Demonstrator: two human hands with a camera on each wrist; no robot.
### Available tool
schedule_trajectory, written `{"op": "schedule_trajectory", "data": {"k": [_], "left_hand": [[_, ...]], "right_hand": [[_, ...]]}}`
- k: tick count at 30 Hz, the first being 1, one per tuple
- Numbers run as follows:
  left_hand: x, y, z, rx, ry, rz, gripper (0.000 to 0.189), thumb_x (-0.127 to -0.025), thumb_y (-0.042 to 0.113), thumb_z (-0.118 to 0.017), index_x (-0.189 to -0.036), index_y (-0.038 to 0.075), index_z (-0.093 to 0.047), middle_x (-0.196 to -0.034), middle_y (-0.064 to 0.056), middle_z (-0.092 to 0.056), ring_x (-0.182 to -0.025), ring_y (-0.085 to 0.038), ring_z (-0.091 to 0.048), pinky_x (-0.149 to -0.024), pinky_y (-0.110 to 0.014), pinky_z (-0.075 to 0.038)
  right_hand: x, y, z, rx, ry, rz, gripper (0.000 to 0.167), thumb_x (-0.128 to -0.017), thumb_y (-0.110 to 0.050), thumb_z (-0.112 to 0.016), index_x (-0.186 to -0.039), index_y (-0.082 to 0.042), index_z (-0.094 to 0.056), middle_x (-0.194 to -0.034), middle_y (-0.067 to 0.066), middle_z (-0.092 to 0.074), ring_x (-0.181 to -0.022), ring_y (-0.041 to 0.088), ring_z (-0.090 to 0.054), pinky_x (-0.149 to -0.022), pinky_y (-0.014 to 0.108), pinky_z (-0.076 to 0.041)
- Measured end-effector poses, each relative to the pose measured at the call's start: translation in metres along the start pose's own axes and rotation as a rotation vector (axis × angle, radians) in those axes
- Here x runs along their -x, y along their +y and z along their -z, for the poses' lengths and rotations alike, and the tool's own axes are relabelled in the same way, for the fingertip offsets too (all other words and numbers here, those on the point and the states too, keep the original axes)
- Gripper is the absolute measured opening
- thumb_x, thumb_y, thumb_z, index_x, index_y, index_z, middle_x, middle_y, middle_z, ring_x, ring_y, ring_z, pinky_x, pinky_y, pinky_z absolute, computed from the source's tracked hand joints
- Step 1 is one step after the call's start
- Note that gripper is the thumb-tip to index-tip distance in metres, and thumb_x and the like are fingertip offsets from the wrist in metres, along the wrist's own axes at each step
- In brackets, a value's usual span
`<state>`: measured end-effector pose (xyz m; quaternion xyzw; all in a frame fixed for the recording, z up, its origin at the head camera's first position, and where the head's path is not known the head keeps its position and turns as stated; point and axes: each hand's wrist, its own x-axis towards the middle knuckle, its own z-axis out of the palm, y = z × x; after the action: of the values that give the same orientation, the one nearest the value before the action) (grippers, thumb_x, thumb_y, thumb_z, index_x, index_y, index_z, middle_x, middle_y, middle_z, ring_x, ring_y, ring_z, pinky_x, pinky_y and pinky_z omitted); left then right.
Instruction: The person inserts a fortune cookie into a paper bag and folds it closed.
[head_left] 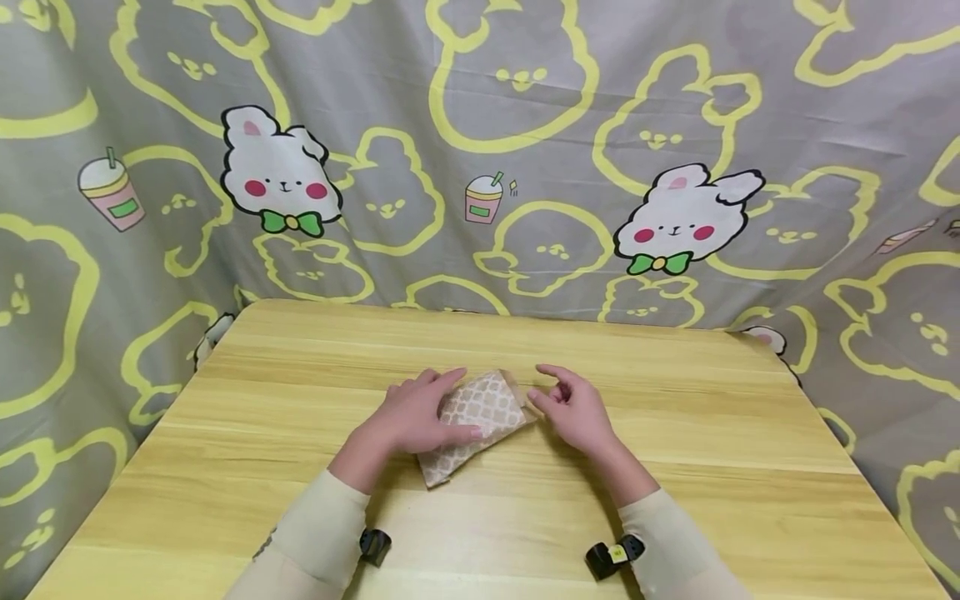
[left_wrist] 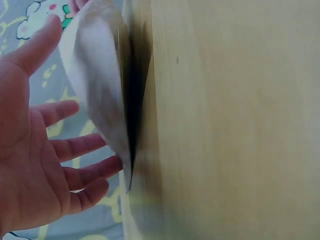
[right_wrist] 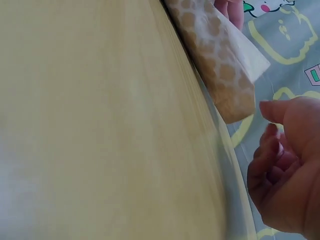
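A brown paper packet with a white lattice pattern, apparently a folded paper bag (head_left: 486,410), lies slanted on the wooden table. My left hand (head_left: 418,412) is at its left side, fingers spread, with the thumb lying across its top. In the left wrist view that left hand (left_wrist: 50,145) has its fingertips by the bag's edge (left_wrist: 100,75), palm apart from it. Just off the bag's right end is my right hand (head_left: 573,408), its index finger bent and other fingers curled. The right wrist view shows a gap between right hand (right_wrist: 285,165) and bag (right_wrist: 225,75); nothing is in it.
The wooden table (head_left: 675,483) reaches back to a grey curtain (head_left: 405,92) printed with yellow outlines and white rabbits. Black wrist bands (head_left: 615,557) sit on both sleeves.
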<state>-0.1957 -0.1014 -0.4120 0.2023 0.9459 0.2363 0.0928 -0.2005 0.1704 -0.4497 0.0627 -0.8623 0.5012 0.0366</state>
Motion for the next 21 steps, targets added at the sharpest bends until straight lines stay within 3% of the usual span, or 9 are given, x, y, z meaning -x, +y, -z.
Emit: {"op": "schedule_trajectory", "data": {"k": [7, 11, 21], "left_hand": [[0.009, 0.004, -0.001, 0.130, 0.013, 0.006, 0.098, -0.088, 0.049, -0.073, -0.161, 0.013, -0.018, -0.147, -0.021, -0.045, -0.131, -0.037, -0.046, -0.103, -0.052, -0.038], [0.006, 0.005, -0.006, 0.226, 0.008, -0.004, 0.094, -0.091, 0.038, -0.072, -0.161, 0.009, -0.016, -0.139, -0.020, -0.053, -0.124, -0.033, -0.052, -0.101, -0.049, -0.041], [-0.004, 0.010, -0.016, 0.365, 0.029, -0.027, 0.093, -0.093, 0.033, -0.070, -0.160, 0.005, -0.012, -0.131, -0.022, -0.058, -0.117, -0.031, -0.057, -0.099, -0.047, -0.042]], "right_hand": [[0.008, 0.002, 0.003, -0.047, 0.020, -0.148, 0.055, -0.095, -0.032, -0.071, -0.139, -0.004, -0.055, -0.077, 0.011, -0.065, -0.063, 0.023, -0.063, -0.062, 0.031, -0.048], [0.011, 0.002, 0.000, -0.120, 0.008, -0.201, 0.066, -0.091, -0.040, -0.074, -0.141, -0.003, -0.052, -0.087, 0.011, -0.069, -0.069, 0.024, -0.068, -0.062, 0.034, -0.053], [0.016, -0.007, -0.013, -0.206, -0.081, -0.237, 0.076, -0.079, -0.027, -0.087, -0.143, -0.003, -0.051, -0.097, 0.009, -0.067, -0.071, 0.022, -0.065, -0.061, 0.036, -0.054]]}}
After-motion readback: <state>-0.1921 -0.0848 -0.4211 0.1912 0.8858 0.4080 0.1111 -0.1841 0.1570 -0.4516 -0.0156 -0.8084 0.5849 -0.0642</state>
